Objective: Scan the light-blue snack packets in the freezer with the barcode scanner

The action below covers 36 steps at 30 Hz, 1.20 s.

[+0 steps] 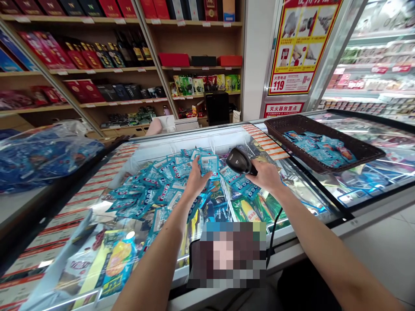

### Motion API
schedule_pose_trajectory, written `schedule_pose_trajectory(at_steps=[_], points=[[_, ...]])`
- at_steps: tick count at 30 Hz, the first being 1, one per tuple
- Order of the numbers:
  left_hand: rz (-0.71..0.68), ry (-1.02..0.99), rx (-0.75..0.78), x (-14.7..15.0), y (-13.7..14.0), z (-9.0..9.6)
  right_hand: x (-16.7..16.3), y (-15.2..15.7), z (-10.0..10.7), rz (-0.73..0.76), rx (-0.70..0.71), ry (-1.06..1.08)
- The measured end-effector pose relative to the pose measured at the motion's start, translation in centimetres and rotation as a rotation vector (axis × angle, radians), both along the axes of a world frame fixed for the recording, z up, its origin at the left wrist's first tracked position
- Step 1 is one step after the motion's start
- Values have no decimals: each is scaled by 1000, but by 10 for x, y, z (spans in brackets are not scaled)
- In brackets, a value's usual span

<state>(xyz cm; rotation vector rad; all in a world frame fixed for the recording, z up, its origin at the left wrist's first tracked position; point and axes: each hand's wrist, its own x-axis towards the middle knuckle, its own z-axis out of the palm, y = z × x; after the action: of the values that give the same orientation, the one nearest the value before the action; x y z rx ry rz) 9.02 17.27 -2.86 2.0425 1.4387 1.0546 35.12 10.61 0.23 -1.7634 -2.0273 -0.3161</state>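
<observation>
In my left hand [197,179] is a small blue packet [209,165], its barcode side facing up. My right hand [266,175] grips a black handheld barcode scanner [239,160], whose head points left toward that packet, a short gap apart. A dark cable [275,226] hangs below my right hand. Many more blue packets [149,185] lie spread and overlapping on the glass top under and left of my hands. A few others [243,183] lie right of the packet I hold, below the scanner.
A brown basket [363,162] holding blue packets stands on the freezer [293,250] at right. A large clear bag [48,155] of blue packets sits at far left. A blurred-out device [227,255] is at the near edge. Shelves [197,24] with boxes and bottles line the back.
</observation>
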Motion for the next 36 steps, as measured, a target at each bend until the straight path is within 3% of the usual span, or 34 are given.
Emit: schedule_pose_trajectory(at_steps=[3,6,12,21,36], points=[[26,-58,-14,-2,5,-6,-1,-2,-2,115,17,2],[33,10,69,-1,3,-6,-6,-5,-4,211,13,-18],[105,97,176,3,-2,-3,-16,-10,-4,300,9,-27],[68,139,217,5,-5,-5,-20,-8,-6,304,93,-33],[97,213,210,8,-7,-4,-23,-9,-8,302,105,-55]])
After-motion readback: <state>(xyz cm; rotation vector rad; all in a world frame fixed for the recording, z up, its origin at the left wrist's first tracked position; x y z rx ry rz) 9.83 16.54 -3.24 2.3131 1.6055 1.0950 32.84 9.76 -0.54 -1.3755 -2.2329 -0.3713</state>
